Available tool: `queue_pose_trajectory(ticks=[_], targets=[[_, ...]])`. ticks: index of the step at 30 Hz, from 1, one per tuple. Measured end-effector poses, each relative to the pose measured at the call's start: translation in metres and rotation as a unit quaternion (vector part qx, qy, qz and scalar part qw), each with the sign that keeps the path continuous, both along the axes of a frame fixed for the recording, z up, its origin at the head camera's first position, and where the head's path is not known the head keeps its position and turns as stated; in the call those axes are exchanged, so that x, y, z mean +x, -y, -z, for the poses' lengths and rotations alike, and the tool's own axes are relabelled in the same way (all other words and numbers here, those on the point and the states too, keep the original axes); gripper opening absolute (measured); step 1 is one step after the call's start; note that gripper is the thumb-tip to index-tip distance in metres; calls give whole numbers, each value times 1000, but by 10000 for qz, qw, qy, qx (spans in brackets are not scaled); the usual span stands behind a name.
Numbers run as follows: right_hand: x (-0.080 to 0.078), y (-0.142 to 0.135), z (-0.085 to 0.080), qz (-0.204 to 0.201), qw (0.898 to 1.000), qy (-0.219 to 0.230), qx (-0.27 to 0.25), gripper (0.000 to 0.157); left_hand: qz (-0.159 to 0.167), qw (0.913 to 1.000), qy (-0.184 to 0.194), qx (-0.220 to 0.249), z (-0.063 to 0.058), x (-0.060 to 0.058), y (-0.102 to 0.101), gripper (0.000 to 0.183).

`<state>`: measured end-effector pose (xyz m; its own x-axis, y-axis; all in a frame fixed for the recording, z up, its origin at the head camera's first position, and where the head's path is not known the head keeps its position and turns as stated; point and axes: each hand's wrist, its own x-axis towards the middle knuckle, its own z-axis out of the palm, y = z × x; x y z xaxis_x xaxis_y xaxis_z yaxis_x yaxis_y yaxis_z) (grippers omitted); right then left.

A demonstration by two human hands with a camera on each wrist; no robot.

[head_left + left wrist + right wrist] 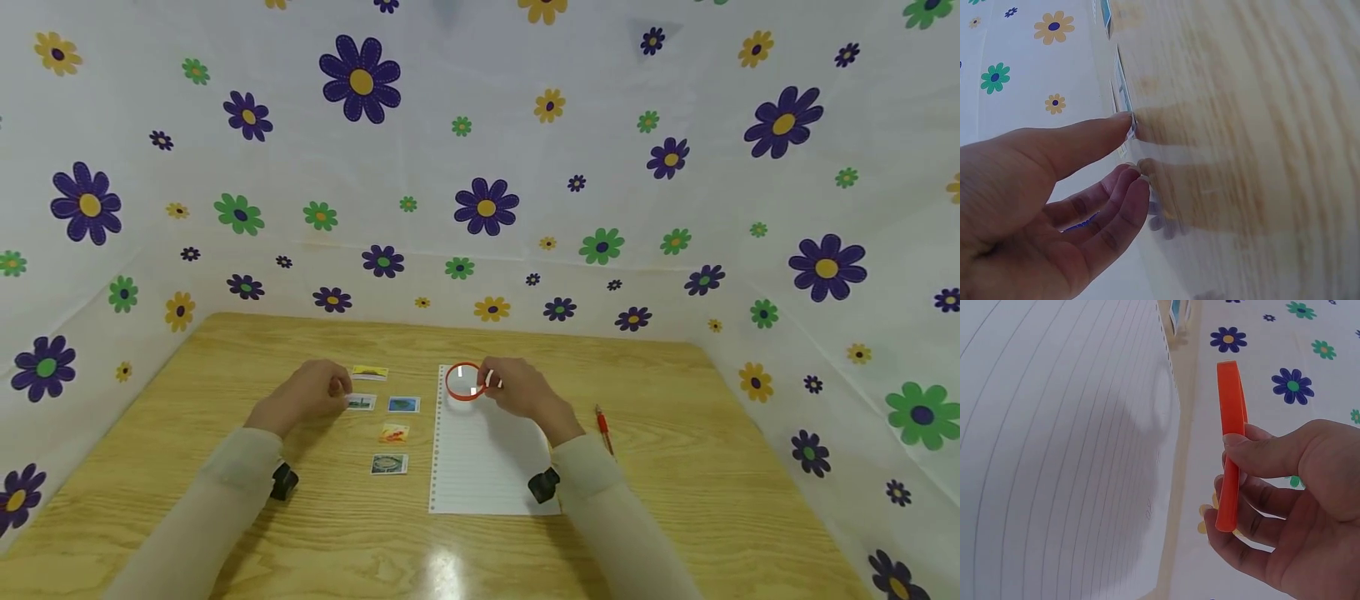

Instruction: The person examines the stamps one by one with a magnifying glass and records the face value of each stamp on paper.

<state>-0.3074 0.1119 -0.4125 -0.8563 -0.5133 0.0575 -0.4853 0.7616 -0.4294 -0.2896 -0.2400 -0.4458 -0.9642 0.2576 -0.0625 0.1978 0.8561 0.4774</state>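
Note:
My right hand [517, 387] pinches a magnifying glass [462, 382] with a red-orange rim, over the top of a lined sheet [487, 467]. In the right wrist view its orange handle [1230, 481] lies between thumb and fingers. My left hand [311, 389] is at the left edge of a small picture card [363, 402], like a postage stamp. The left wrist view has the thumb touching that card's edge [1124, 94], with a gap to the loosely curled fingers [1125, 215].
Around that card lie a yellow card [371, 372], a blue card [403, 404], a red-and-yellow card [393, 433] and a green one with an oval [390, 464]. A red pen [603, 425] lies right of the sheet. Flower-patterned cloth [420, 150] walls the table.

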Motion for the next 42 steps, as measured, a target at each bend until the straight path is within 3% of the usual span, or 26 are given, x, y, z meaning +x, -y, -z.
queue_pose_trajectory(ticks=[10,20,42], targets=[[-1,23,6,-313,9989,76,-336,10,-14,9999,-20,-98,-1,-1,1,9],[3,56,6,-581,9981,59,-192,9,-26,10000,60,-59,-2,-1,-2,9],[17,102,15,-473,9985,256,-92,8,85,9999,6,-78,-3,0,-3,10]])
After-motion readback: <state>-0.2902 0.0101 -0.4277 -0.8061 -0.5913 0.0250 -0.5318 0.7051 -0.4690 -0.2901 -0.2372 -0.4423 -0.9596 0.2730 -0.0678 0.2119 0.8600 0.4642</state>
